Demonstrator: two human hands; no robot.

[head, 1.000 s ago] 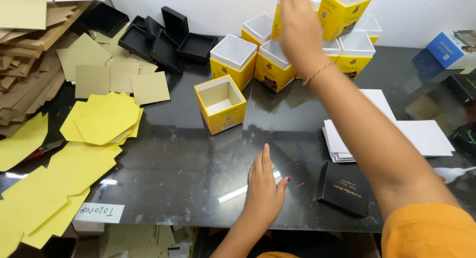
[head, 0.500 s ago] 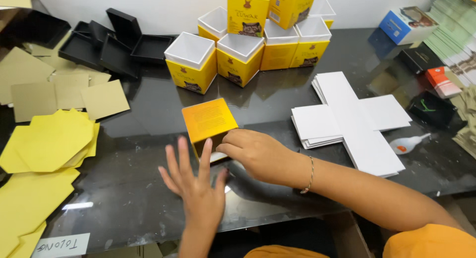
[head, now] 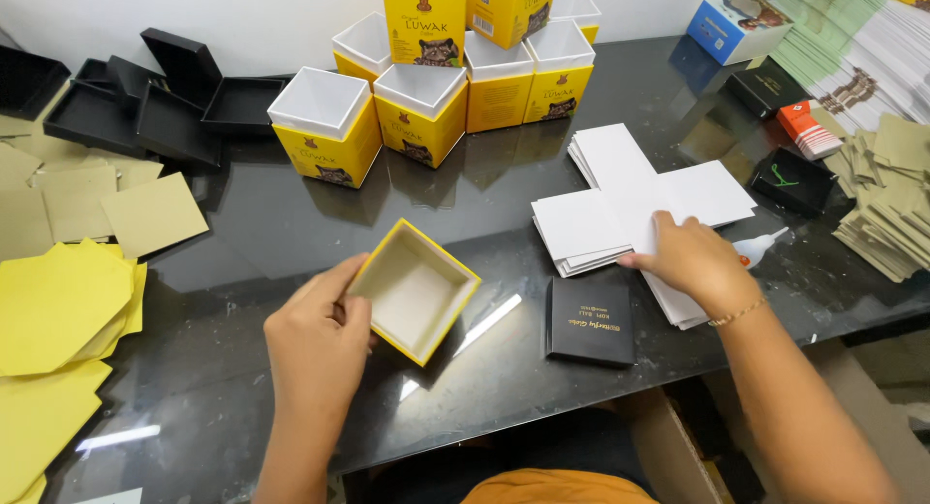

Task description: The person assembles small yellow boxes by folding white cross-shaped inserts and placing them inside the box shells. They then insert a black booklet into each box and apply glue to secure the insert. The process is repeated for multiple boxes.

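Note:
My left hand (head: 318, 344) holds a shallow yellow box lid (head: 415, 291) by its left edge, open side up, showing a pale inside. The lid rests tilted on the black glossy table (head: 291, 223). My right hand (head: 690, 262) lies on a stack of white cross-shaped card blanks (head: 635, 199), fingers on the top sheet. A small black booklet (head: 589, 322) lies between the two hands near the front edge.
Open yellow boxes (head: 325, 126) with white insides are stacked at the back. Black trays (head: 145, 102) sit at the back left, yellow sheets (head: 58, 310) and brown cards (head: 145, 213) on the left. Small black boxes (head: 794, 179), a glue bottle (head: 760, 247) and card piles (head: 886, 194) fill the right.
The yellow lid has been turned over, open side up, and is now held by my left hand. My right hand moved right onto the white card stack.

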